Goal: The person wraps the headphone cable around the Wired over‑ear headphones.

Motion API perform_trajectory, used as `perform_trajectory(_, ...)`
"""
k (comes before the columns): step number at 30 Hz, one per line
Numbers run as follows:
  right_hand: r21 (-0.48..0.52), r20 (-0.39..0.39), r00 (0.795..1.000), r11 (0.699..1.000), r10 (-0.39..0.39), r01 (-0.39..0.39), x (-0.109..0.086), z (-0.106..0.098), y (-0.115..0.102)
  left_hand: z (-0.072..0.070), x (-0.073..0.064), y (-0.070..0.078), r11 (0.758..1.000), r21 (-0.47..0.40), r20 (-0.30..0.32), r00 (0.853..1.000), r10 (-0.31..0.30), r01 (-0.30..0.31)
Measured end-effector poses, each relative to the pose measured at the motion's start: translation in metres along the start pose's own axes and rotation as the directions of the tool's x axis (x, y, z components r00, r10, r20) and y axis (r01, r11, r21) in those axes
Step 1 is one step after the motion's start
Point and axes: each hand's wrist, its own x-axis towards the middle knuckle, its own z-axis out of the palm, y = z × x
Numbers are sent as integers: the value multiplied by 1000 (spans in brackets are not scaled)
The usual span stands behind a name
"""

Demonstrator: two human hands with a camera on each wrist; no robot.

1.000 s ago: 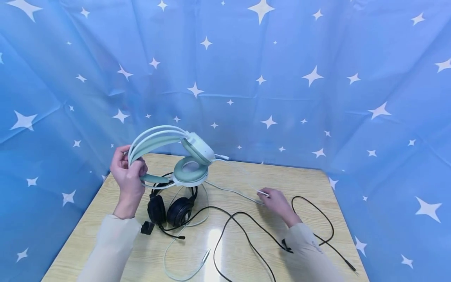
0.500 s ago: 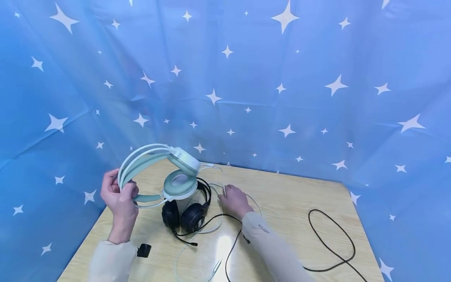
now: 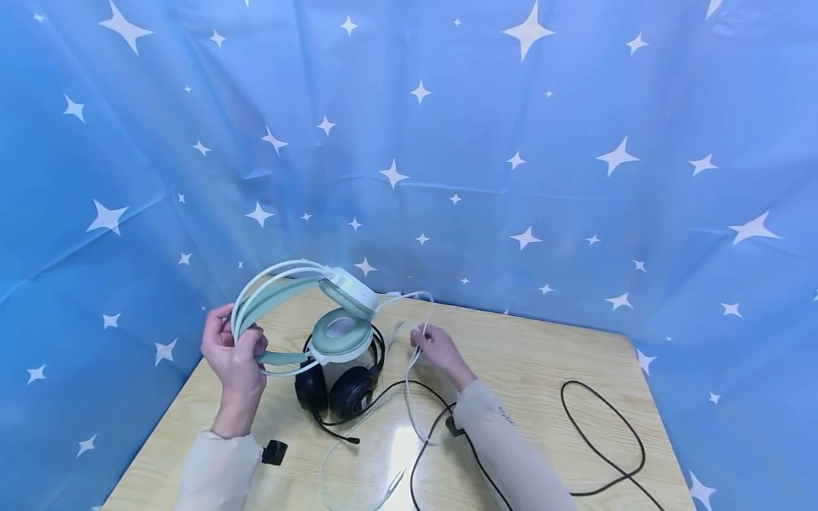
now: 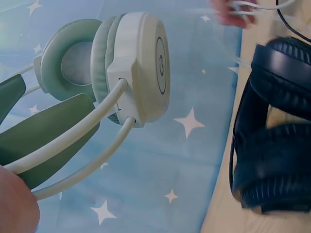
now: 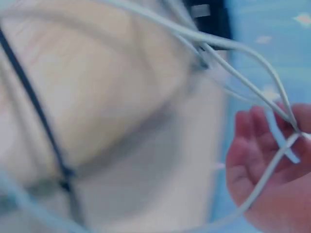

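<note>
My left hand (image 3: pixel 236 355) grips the headband of a white and pale green headset (image 3: pixel 354 289), holding it raised and tilted over the table's left part. Its padded ear cups point right, and in the left wrist view a white ear cup (image 4: pixel 141 68) shows its round emblem. Right of the cups, my right hand (image 3: pixel 441 349) pinches the headset's thin white cable (image 3: pixel 407 394) between curled fingers. Loops of that white cable (image 5: pixel 194 35) cross at the fingers in the right wrist view. A black headset (image 3: pixel 350 392) lies on the table, partly hidden behind the raised one.
A black cable (image 3: pixel 601 454) runs from the black headset across the wooden table (image 3: pixel 543 369) to a loop at the right. The white cable's metal plug (image 3: pixel 395 484) lies near the front. A blue star-patterned curtain (image 3: pixel 447 142) hangs close behind the table and at its sides.
My right hand has moved left towards the raised headset, drawing the white cable into loops. The left hand keeps holding the headset at nearly the same height. The head view has shifted.
</note>
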Motion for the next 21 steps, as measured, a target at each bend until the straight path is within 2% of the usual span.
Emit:
perform_trajectory(3,144,-97,994,988,-49,63,-6,-32,-30,7,2,-1,999,-31,-18,1000,14,-14)
perform_trajectory(6,266,-197,976,954,-88,139,-16,-69,-65,16,3,-3,998,-67,-23,1000,19,-20)
perform_trajectory(10,367,-350,918,875,-186,317,-31,-117,-109,27,1,-5,991,-135,-1,1000,11,-11)
perform_trajectory(12,351,-413,874,841,-256,412,-40,-137,-126,34,-1,-5,986,-168,16,1000,3,0)
perform_trajectory(15,232,-497,788,820,-363,524,-52,-162,-140,46,-3,-4,974,-226,39,999,-13,21)
perform_trajectory(18,14,-568,676,815,-470,579,-65,-182,-143,60,-4,0,963,-266,50,998,-25,38)
perform_trajectory(19,-79,-584,637,816,-503,572,-68,-188,-142,64,-4,1,959,-280,53,998,-28,42)
perform_trajectory(21,-256,-589,573,804,-570,536,-75,-201,-136,71,-5,3,953,-298,56,998,-31,46)
